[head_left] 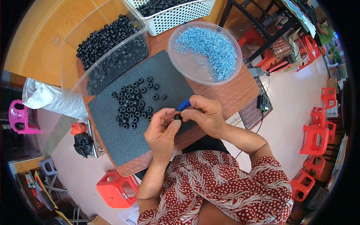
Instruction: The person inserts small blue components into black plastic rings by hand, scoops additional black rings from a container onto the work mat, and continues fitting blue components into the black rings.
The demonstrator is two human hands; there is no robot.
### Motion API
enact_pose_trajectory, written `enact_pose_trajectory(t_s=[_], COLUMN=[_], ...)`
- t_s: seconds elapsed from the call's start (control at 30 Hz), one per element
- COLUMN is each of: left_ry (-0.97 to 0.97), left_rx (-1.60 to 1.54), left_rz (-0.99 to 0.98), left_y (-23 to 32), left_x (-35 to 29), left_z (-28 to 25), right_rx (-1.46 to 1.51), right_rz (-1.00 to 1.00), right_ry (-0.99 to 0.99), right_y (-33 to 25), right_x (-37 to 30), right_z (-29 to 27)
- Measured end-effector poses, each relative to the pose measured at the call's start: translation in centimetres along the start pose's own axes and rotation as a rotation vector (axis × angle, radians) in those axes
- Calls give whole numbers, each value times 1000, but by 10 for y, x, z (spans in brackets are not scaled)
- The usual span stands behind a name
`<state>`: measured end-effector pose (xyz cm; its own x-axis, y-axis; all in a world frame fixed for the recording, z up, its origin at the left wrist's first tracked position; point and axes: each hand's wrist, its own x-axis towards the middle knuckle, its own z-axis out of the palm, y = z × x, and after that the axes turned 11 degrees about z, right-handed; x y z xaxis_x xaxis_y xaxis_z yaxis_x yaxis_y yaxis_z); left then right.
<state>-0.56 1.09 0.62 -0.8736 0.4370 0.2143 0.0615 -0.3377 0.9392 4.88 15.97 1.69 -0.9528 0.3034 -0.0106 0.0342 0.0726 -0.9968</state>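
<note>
My left hand [162, 128] pinches a small black ring-shaped part [178, 117] between thumb and fingertips, above the near right edge of a dark grey mat [123, 150]. Right against it, my right hand [206, 115] is closed, its fingertips meeting the part. A short blue piece [184, 104] sticks out at the right fingers; whether it is a tool handle or a finger cover I cannot tell. Many similar black rings [131, 100] lie loosely grouped on the mat, left of my hands. One smaller black piece [164, 96] lies on its side there.
Behind the mat stands a clear bin [144, 30] of black parts, beside a white perforated basket [180, 18] holding more. A round clear tray [176, 65] carries small light-blue pieces at the wooden table's [240, 88] far right. Red stools [118, 189] stand on the floor.
</note>
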Motion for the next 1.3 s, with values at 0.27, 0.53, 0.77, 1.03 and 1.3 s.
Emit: enact_pose_trajectory(t_s=[0.27,0.53,0.77,1.03,1.3], left_ry=[-19,-7,15,20,25], left_rx=[53,14,-112,-225,-256], left_rz=[18,-30,-51,-68,-50], left_y=[-4,-6,-19,-29,-28], left_x=[-4,-4,-1,-1,1], left_z=[-1,1,-2,-7,-8], right_rx=[-114,-137,8,-33,-521], right_rz=[18,7,116,161,-422], right_ry=[10,-9,48,43,162], right_y=[-3,-2,4,5,18], right_x=[-2,-3,-7,-11,-11], right_z=[1,2,2,10,12])
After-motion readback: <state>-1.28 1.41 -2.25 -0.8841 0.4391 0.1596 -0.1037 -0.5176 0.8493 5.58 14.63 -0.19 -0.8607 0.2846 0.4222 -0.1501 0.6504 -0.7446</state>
